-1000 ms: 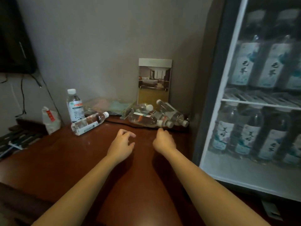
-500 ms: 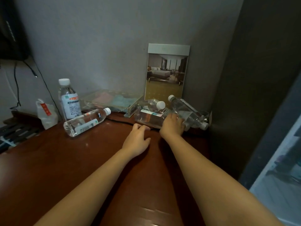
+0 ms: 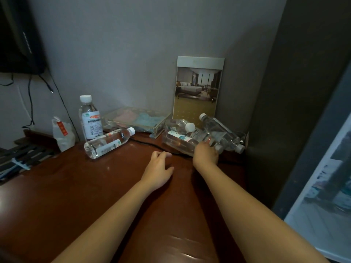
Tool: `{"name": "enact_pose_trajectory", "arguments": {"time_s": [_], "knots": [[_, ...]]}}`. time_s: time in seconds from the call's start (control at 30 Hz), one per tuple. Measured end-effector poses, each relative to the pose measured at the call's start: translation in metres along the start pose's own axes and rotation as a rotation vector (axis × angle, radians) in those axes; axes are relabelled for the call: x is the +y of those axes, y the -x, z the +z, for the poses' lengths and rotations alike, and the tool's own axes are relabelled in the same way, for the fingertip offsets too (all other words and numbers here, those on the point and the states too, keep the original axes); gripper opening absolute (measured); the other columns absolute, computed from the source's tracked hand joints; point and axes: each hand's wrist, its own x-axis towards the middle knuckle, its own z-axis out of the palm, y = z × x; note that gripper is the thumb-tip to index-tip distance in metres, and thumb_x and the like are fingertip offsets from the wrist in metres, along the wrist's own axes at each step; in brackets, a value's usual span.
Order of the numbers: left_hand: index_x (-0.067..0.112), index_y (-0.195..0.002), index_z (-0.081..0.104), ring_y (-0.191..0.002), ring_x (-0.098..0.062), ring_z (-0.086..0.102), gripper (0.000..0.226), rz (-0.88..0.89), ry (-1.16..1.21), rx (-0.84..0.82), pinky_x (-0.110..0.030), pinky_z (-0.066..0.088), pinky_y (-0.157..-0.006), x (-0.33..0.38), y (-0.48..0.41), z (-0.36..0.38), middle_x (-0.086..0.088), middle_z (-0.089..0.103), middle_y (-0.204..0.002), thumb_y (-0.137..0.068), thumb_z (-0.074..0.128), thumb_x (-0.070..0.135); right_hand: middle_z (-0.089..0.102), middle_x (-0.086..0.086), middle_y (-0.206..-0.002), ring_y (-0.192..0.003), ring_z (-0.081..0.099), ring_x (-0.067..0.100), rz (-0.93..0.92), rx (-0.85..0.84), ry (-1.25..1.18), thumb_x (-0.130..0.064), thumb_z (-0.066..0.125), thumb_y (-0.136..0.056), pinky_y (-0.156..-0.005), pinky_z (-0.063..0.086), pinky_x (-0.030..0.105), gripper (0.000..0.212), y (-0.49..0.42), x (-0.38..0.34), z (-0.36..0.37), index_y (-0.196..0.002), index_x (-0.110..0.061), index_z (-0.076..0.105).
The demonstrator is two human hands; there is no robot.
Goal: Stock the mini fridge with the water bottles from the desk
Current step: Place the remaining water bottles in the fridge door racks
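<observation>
Water bottles lie in a heap at 1 o'clock on the surface, against the far corner below a framed room photo. Your right hand wraps the nearest lying bottle at its neck end. Your left hand hovers just beside it, fingers loosely spread, holding nothing. At 11 o'clock another bottle lies near an upright one.
</observation>
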Motion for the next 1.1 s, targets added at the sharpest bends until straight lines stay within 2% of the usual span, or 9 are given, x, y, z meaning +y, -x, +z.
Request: {"name": "enact_pose_trajectory", "arguments": {"time_s": [0.17, 0.33, 0.53, 0.6, 0.67, 0.8, 0.97, 1.03, 1.1], "knots": [[0.022, -0.134, 0.038, -0.100, -0.016, 0.053, 0.051, 0.001, 0.002, -0.026, -0.033, 0.047, -0.091, 0.005, 0.018, -0.004, 0.001, 0.033, -0.128, -0.088, 0.061, 0.024, 0.059, 0.012, -0.118, -0.108, 0.058, 0.028, -0.143, 0.065, 0.026, -0.012, 0.048, -0.094, -0.086, 0.046, 0.034, 0.026, 0.036, -0.007, -0.012, -0.119, -0.004, 0.050], [0.022, -0.140, 0.027, -0.111, -0.023, 0.052, 0.067, -0.019, 0.050, -0.027, -0.037, 0.044, -0.097, 0.012, 0.038, -0.015, -0.004, 0.031, -0.132, -0.084, 0.064, 0.019, 0.060, 0.015, -0.116, -0.104, 0.060, 0.030, -0.271, 0.166, -0.135, -0.030, 0.045, -0.097, -0.082, 0.049, 0.036, 0.039, 0.078, -0.014, -0.029, -0.124, -0.002, 0.043], [0.028, -0.148, 0.009, -0.105, -0.021, 0.052, 0.089, -0.010, 0.042, -0.059, -0.027, 0.042, -0.088, 0.023, 0.069, -0.022, -0.005, 0.026, -0.136, -0.081, 0.067, 0.014, 0.061, 0.013, -0.114, -0.104, 0.060, 0.032, -0.262, 0.127, -0.314, -0.031, 0.046, -0.095, -0.079, 0.049, 0.038, 0.036, 0.116, 0.003, -0.058, -0.122, -0.007, 0.049], [0.031, -0.148, 0.006, -0.117, -0.025, 0.047, 0.094, -0.012, 0.061, -0.043, -0.028, 0.040, -0.094, 0.030, 0.079, -0.023, -0.007, 0.027, -0.136, -0.080, 0.068, 0.014, 0.062, 0.013, -0.113, -0.104, 0.059, 0.033, -0.272, 0.116, -0.371, -0.035, 0.046, -0.095, -0.077, 0.048, 0.037, 0.037, 0.131, 0.010, -0.067, -0.122, -0.010, 0.050], [0.033, -0.147, 0.011, -0.125, -0.029, 0.040, 0.091, -0.033, 0.063, 0.027, -0.034, 0.037, -0.103, 0.038, 0.088, -0.025, -0.009, 0.028, -0.137, -0.079, 0.069, 0.017, 0.063, 0.013, -0.111, -0.102, 0.059, 0.034, -0.265, 0.115, -0.439, -0.039, 0.046, -0.094, -0.077, 0.048, 0.037, 0.037, 0.146, 0.017, -0.079, -0.119, -0.012, 0.051], [0.026, -0.133, 0.041, -0.122, -0.026, 0.040, 0.075, 0.031, -0.003, 0.096, -0.037, 0.036, -0.102, 0.052, 0.109, -0.030, -0.005, 0.044, -0.131, -0.068, 0.078, 0.034, 0.065, 0.007, -0.098, -0.091, 0.062, 0.028, -0.255, 0.157, -0.577, -0.046, 0.053, -0.088, -0.068, 0.049, 0.035, 0.034, 0.178, 0.030, -0.102, -0.103, -0.015, 0.055], [0.021, -0.114, 0.057, -0.102, -0.016, 0.064, 0.063, 0.133, 0.421, -0.104, -0.041, 0.053, -0.087, 0.076, 0.150, -0.023, 0.004, 0.068, -0.107, -0.059, 0.088, 0.020, 0.065, 0.001, -0.095, -0.086, 0.060, 0.016, -0.286, 0.174, -0.736, -0.043, 0.069, -0.079, -0.066, 0.050, 0.029, 0.040, 0.214, 0.049, -0.128, -0.104, -0.013, 0.060], [0.021, -0.119, 0.055, -0.102, -0.011, 0.064, 0.066, 0.165, 0.504, -0.218, -0.039, 0.052, -0.091, 0.084, 0.163, -0.019, 0.004, 0.067, -0.110, -0.061, 0.087, 0.022, 0.061, -0.007, -0.088, -0.079, 0.055, 0.007, -0.307, 0.117, -0.791, -0.036, 0.071, -0.079, -0.058, 0.040, 0.015, 0.040, 0.223, 0.061, -0.138, -0.112, -0.014, 0.062], [0.028, -0.125, 0.044, -0.106, -0.006, 0.060, 0.081, 0.144, 0.538, -0.311, -0.033, 0.052, -0.090, 0.092, 0.174, -0.016, 0.007, 0.061, -0.117, -0.058, 0.088, 0.034, 0.058, -0.012, -0.079, -0.070, 0.053, 0.001, -0.314, 0.081, -0.803, -0.032, 0.069, -0.082, -0.055, 0.037, 0.010, 0.035, 0.232, 0.075, -0.146, -0.114, -0.017, 0.064]]}}
